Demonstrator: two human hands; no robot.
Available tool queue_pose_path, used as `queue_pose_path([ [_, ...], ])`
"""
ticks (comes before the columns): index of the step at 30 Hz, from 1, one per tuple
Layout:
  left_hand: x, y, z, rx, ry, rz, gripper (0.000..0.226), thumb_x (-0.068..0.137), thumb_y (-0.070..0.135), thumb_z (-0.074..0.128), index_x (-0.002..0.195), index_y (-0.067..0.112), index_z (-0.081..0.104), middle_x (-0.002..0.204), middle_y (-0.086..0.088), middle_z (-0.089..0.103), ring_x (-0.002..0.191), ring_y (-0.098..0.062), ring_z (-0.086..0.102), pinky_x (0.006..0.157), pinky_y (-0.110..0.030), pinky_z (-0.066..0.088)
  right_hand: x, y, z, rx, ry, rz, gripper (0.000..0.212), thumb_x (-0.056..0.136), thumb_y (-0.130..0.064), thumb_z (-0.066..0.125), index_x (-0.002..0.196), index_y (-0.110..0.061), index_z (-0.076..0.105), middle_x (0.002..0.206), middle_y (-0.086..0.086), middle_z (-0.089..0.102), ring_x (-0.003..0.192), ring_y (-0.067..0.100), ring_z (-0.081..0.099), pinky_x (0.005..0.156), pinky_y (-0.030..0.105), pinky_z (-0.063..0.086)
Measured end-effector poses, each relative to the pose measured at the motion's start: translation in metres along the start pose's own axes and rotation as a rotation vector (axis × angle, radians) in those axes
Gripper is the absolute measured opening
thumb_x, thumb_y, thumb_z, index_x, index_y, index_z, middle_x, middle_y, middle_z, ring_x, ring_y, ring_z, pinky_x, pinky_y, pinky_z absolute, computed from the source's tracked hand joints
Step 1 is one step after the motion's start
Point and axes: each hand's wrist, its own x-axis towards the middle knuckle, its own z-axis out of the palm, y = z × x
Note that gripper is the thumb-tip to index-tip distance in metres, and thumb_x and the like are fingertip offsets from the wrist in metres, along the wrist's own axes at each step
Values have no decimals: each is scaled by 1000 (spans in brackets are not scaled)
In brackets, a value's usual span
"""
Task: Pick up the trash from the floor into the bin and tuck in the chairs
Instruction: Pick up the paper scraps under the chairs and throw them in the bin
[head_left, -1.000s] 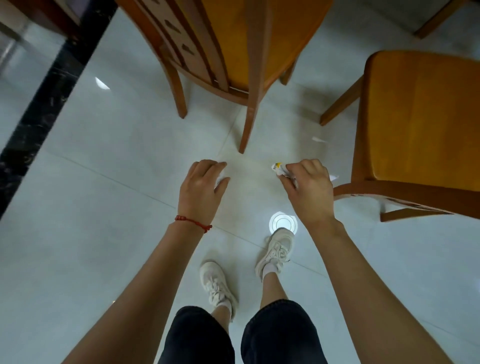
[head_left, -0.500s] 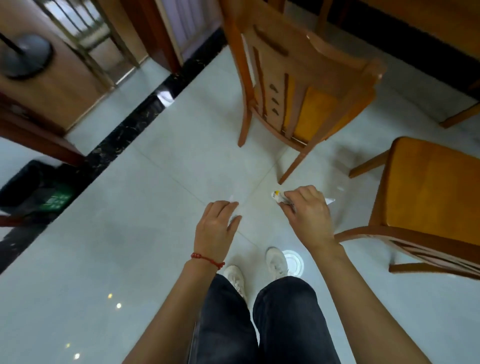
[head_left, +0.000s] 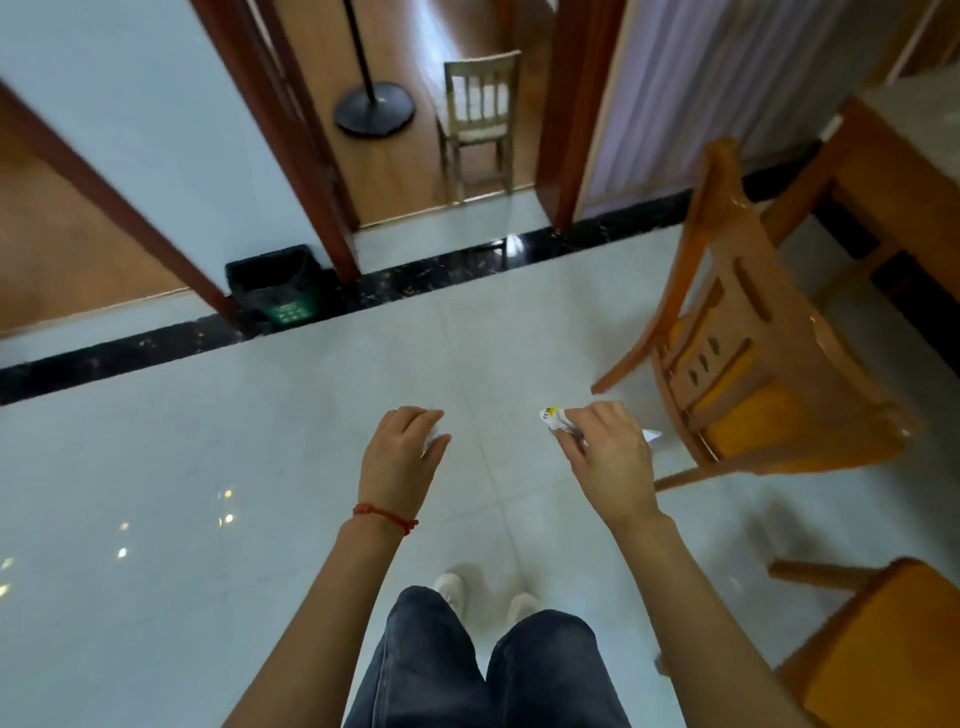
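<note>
My right hand (head_left: 608, 457) is closed around a crumpled white wrapper with a yellow end (head_left: 551, 417); a white tip of it pokes out on the far side (head_left: 652, 434). My left hand (head_left: 402, 457) is curled over a small white scrap (head_left: 432, 442), mostly hidden under the fingers. A black bin with a green label (head_left: 275, 288) stands on the floor at the back left, by a door frame. One wooden chair (head_left: 753, 364) stands pulled out to the right of my right hand. The seat of a second chair (head_left: 883, 649) shows at the bottom right.
The dining table (head_left: 904, 156) is at the far right edge. A doorway with red-brown frames (head_left: 311, 156) opens ahead, with a lamp stand base (head_left: 374, 109) and a small chair (head_left: 480, 114) beyond. A black floor strip (head_left: 467, 260) runs across the pale tiled floor.
I have risen from a crouch and the view has swung left and up, bringing the bin and doorway into sight. Both hands keep their trash and have lifted off the floor.
</note>
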Motion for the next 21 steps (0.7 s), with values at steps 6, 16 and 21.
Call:
queue_pose_path([
  [6, -17, -31, -40, 44, 108, -141, 29, 62, -2, 81, 89, -3, 68, 80, -15, 66, 72, -31, 63, 68, -28, 47, 38, -50, 28, 120, -55, -185, 28, 84, -29, 50, 69, -7, 59, 61, 5, 53, 62, 27, 49, 62, 25, 27],
  [16, -21, -144, -112, 56, 246, -280, 31, 60, -4, 81, 88, -3, 68, 79, -16, 66, 72, -31, 63, 67, -29, 48, 76, -175, 118, 168, -129, -391, 26, 83, -28, 53, 70, -8, 61, 62, 4, 56, 61, 26, 50, 62, 25, 30],
  [21, -4, -223, -157, 51, 208, -280, 31, 59, -6, 81, 87, -4, 68, 78, -17, 66, 71, -33, 63, 62, -35, 53, 104, -246, 175, 184, -161, -367, 18, 80, -22, 61, 70, -7, 61, 61, 5, 54, 60, 27, 50, 60, 28, 31],
])
